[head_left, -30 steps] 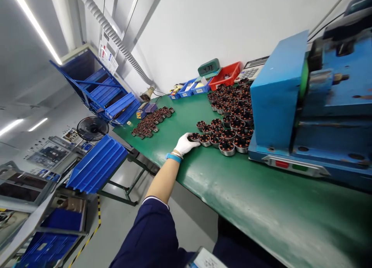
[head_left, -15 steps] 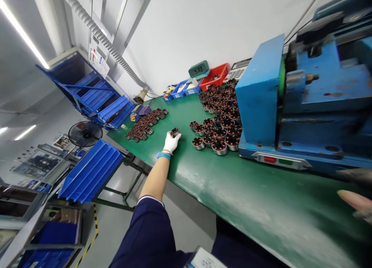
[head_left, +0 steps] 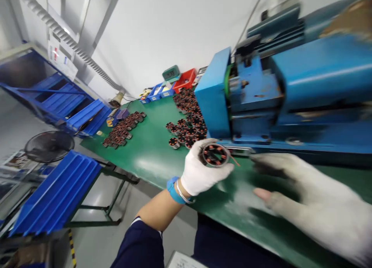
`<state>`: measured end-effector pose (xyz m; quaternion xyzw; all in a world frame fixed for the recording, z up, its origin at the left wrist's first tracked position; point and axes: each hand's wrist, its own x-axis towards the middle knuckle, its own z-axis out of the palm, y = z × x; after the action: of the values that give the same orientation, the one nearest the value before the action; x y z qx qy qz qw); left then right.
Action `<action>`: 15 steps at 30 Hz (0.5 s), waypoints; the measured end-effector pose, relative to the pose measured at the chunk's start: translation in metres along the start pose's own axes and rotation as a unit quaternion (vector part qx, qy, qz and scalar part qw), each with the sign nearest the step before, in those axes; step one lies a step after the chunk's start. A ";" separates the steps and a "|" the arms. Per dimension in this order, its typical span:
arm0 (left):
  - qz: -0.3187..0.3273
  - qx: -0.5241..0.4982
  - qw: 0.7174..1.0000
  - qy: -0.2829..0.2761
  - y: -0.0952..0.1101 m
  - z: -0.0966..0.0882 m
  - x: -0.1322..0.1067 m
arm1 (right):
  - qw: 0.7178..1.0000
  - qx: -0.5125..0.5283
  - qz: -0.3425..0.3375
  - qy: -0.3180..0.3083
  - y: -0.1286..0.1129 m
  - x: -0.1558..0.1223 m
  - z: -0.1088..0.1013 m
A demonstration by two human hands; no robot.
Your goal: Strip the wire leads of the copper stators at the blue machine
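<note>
In a white glove, my left hand [head_left: 200,171] is closed around a motor stator [head_left: 215,155], a metal ring with black and copper windings inside. A short copper-coloured wire sticks out from its right side. My right hand [head_left: 308,198], also gloved but with a bare thumb tip, is to the right of it with thumb and fingers apart and nothing between them. It is somewhat blurred. Behind my left hand stands a group of stators [head_left: 186,132] on the green table [head_left: 145,152]. A second cluster of stators [head_left: 123,129] lies farther left.
A blue machine [head_left: 250,101] takes up the right of the table. Along the wall are a red bin [head_left: 186,80], small blue bins [head_left: 161,91] and a digital clock [head_left: 171,73]. Left of the table are a blue slanted rack [head_left: 58,194] and a fan [head_left: 49,146].
My left hand has brought a stator from the table's middle toward me and to the right. My right hand has come further into view from the right edge. The view has turned right.
</note>
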<state>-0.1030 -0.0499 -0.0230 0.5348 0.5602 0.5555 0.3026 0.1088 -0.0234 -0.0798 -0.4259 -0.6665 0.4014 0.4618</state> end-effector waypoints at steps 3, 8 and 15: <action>-0.009 -0.007 0.999 -0.045 0.011 0.046 0.000 | 0.999 0.040 -0.026 0.019 -0.012 0.000 0.003; -0.036 -0.092 0.990 -0.103 0.014 0.087 0.014 | 0.988 0.110 -0.022 0.109 -0.009 0.020 -0.010; 0.008 -0.045 0.987 -0.155 0.014 0.084 0.022 | 0.983 0.142 -0.041 0.106 -0.023 0.034 -0.038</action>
<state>-0.0269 -0.0065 -0.0209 0.6048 0.4769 0.4930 0.4047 0.1331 0.0070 -0.0396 -0.3685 -0.5672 0.4252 0.6014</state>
